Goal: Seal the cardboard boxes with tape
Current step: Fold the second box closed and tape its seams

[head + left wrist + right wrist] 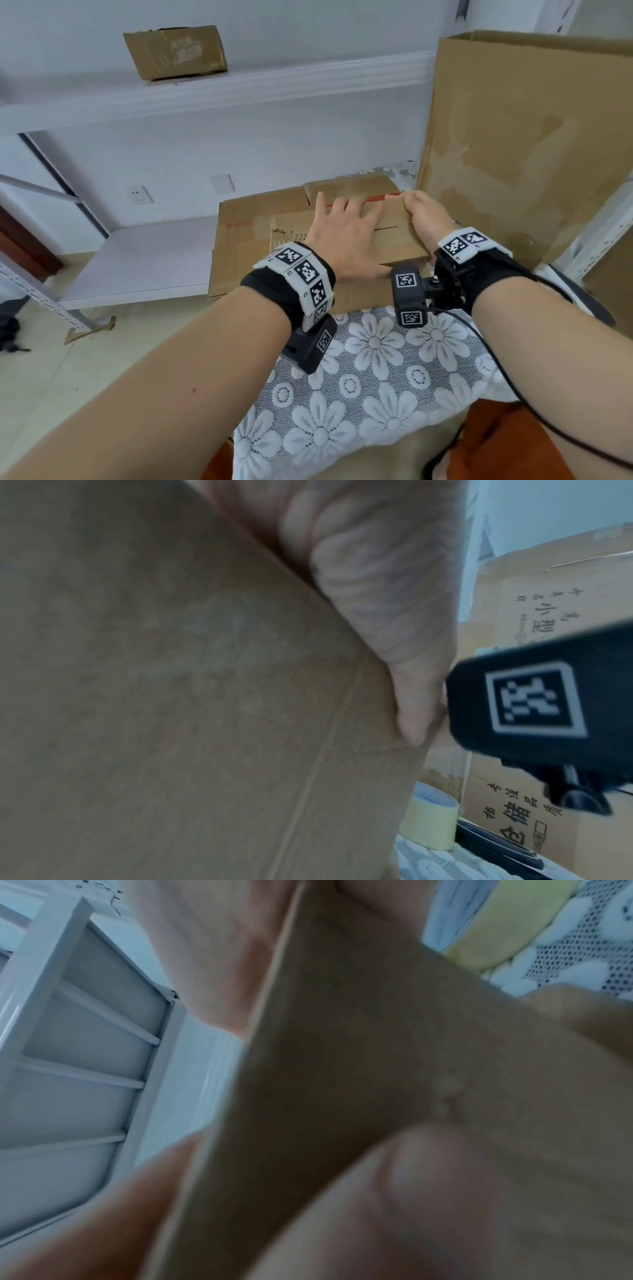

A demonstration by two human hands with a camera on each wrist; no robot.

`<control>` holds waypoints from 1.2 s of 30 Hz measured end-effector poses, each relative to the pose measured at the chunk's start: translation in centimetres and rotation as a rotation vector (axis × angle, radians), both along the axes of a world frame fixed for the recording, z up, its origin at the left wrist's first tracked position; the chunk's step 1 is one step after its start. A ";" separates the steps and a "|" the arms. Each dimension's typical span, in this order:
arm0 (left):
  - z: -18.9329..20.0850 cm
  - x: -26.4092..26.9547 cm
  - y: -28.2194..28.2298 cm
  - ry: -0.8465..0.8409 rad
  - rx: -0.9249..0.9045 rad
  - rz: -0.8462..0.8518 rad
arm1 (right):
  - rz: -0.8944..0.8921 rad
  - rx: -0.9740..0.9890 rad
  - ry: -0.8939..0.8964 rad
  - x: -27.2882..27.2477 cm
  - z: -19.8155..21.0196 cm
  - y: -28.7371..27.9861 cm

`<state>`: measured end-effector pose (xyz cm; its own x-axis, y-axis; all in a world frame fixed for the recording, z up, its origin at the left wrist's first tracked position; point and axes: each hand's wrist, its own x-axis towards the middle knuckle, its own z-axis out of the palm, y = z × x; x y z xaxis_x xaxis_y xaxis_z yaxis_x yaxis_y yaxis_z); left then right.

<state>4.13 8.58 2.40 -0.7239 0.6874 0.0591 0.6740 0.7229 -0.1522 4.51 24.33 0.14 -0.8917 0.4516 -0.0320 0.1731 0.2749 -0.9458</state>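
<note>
A brown cardboard box point(397, 243) lies low on the table over a flattened cardboard sheet point(253, 246). My left hand point(346, 219) lies flat on the box top with the fingers spread, pressing it down. My right hand point(424, 216) grips the box's right edge. In the right wrist view the thumb point(411, 1191) lies on one face of the cardboard panel point(325, 1056) and fingers point(212, 947) show behind it. A pale yellow tape roll point(428, 823) stands on the lace cloth beside the box, also showing as the tape roll point(507, 926) in the right wrist view.
A tall open cardboard box point(527, 144) stands upright at the right, close to my right hand. Another box point(174, 51) sits on the upper white shelf, and the lower shelf board point(137, 263) is to the left. A lace tablecloth point(376, 370) covers the table.
</note>
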 end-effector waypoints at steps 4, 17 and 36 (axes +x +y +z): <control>0.2 -0.8 0.4 0.039 0.008 -0.062 | -0.057 0.007 0.033 0.4 -0.1 0.5; -1.5 -1.5 0.1 -0.026 0.027 0.016 | 0.032 0.133 -0.103 -0.1 0.7 -0.7; -0.9 -0.4 1.2 0.103 0.071 -0.014 | 0.046 -0.096 0.061 0.2 0.8 -0.8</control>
